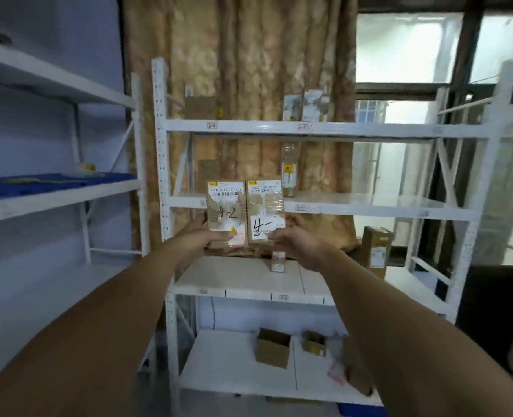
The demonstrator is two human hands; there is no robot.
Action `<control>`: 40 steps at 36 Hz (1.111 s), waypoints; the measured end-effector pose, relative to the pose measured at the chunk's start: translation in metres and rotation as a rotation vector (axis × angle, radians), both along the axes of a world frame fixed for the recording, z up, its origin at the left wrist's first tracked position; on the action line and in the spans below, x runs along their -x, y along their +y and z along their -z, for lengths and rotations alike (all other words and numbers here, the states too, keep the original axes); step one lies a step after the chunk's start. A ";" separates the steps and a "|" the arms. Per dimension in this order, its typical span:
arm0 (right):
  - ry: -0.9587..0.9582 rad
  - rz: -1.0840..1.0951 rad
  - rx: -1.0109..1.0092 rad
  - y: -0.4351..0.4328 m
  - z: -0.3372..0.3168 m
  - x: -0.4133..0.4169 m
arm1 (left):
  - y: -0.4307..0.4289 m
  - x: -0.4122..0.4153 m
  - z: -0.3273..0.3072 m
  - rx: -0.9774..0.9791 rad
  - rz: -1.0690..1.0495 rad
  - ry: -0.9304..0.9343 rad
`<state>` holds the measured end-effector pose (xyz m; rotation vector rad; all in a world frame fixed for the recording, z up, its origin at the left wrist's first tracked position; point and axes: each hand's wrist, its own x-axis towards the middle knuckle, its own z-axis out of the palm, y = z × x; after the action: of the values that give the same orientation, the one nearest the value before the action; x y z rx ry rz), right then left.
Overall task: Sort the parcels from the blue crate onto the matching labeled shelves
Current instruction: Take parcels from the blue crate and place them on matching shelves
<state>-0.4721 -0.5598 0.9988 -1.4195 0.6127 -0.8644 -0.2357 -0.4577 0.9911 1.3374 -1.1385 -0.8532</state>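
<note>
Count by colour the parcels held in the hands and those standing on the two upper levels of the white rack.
Brown: 4 (parcel marked 4-2, parcel beside it, top-level brown parcel, second-level brown parcel)
White: 2 (white packet, second white packet)
Clear: 1 (clear packet)
Total: 7

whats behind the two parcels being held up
The left hand grips the 4-2 parcel, the right hand the other parcel. Behind them runs the rack's shelf beam, with the curtain beyond. Any label on the covered stretch of beam is hidden.
</note>
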 end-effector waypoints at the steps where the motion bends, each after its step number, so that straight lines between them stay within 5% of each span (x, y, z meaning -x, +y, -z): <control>1: 0.001 0.013 -0.005 -0.001 -0.004 0.017 | -0.006 0.013 -0.004 0.008 0.016 -0.031; 14: 0.012 0.157 0.084 -0.033 -0.048 0.177 | -0.052 0.171 -0.051 0.128 -0.106 -0.164; 40: 0.144 0.167 0.247 -0.087 -0.034 0.200 | -0.078 0.205 -0.038 0.160 -0.248 -0.274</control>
<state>-0.6722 -0.6463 1.0329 -1.6823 0.7611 -1.0018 -0.4409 -0.5360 1.0290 1.4544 -1.1924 -0.3991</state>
